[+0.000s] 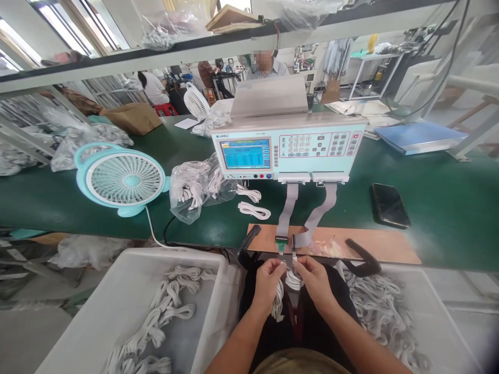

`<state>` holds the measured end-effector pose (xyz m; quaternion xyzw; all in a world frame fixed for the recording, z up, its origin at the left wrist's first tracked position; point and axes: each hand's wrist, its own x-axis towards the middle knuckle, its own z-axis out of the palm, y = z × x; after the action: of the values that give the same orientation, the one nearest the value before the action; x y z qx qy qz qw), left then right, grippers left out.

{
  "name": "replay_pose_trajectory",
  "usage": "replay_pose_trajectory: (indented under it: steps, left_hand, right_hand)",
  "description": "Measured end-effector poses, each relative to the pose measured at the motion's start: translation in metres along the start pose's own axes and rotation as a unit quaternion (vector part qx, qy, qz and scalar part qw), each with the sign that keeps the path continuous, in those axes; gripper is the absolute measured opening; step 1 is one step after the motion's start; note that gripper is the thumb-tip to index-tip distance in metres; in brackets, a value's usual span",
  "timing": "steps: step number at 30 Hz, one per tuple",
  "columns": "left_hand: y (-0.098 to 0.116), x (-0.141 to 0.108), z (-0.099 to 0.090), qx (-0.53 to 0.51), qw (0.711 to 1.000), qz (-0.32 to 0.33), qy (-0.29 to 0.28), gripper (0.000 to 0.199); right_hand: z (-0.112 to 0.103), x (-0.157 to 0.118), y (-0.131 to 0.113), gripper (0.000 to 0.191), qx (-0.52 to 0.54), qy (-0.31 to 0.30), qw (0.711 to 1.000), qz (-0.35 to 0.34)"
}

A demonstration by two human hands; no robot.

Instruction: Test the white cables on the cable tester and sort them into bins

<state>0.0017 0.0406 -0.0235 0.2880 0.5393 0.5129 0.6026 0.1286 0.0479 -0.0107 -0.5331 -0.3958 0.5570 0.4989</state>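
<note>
Both hands are pinching the ends of a coiled white cable (278, 302) above the lap, just short of the bench (195, 228).
The left hand (268, 283) and right hand (315, 280) are each closing thumb and fingers on an end; doing this well likely means gripping near the plugs, keeping them square and pushing straight, sparing the ribbon cables (287, 210). The cable's ends are pointing forward, its left coil hanging lengthwise towards the lap. Beyond, a green adapter board (281, 247) is facing the left hand, and the tester (327, 140) is standing farther back.
</note>
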Motion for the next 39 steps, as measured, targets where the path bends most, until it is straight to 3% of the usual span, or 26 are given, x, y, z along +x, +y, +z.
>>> replay_pose_trajectory:
  steps: [4, 8, 11, 24, 32, 39]
  left_hand:
    - [0.012, 0.002, -0.006, 0.08, 0.995, 0.04, -0.035, 0.026]
    - [0.023, 0.003, -0.011, 0.168, 0.977, 0.098, -0.089, 0.032]
    - [0.024, 0.005, -0.013, 0.19, 0.97, 0.116, -0.098, 0.033]
    - [0.015, 0.01, -0.005, 0.136, 0.981, 0.127, -0.06, 0.031]
    - [0.007, 0.005, 0.013, -0.008, 0.999, 0.048, 0.012, 0.027]
    - [-0.002, 0.007, 0.01, 0.025, 0.998, 0.047, 0.023, 0.038]
  right_hand:
    - [0.004, 0.0, -0.004, 0.034, 0.021, 0.009, 0.999, 0.034]
    - [0.008, 0.0, -0.011, 0.035, 0.093, 0.024, 0.988, 0.117]
    - [0.01, 0.001, -0.013, 0.037, 0.141, 0.032, 0.977, 0.159]
    - [0.009, 0.001, -0.013, 0.037, 0.133, 0.006, 0.979, 0.155]
    - [0.009, 0.003, -0.011, 0.035, 0.147, -0.013, 0.978, 0.147]
    - [0.007, 0.0, -0.013, 0.038, 0.096, -0.033, 0.986, 0.134]
